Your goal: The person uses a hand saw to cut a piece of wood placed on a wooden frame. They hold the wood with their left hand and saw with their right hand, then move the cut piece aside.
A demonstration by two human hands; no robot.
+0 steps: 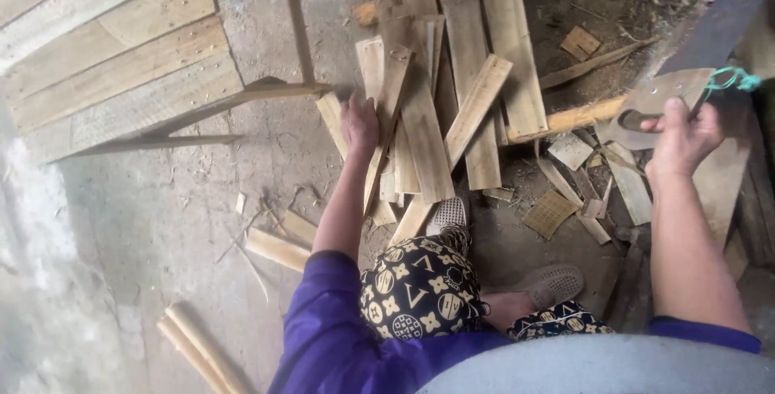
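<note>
The left hand (360, 123) lies at the centre of the frame, fingers curled over the edge of a thin wooden slat (386, 123) that tilts across the pile of slats (452, 79) in the upper middle. The right hand (684, 137), at the right edge, is closed around the handle of a flat metal cleaver (658, 99) — a green cord (733, 79) is tied near it. Boards (113, 63) fill the upper left, their edges raised over bare concrete floor (178, 208), which lies open at the left centre. Two feet in woven slippers (553, 285) sit at the lower middle, beside scattered offcuts (581, 192).
</note>
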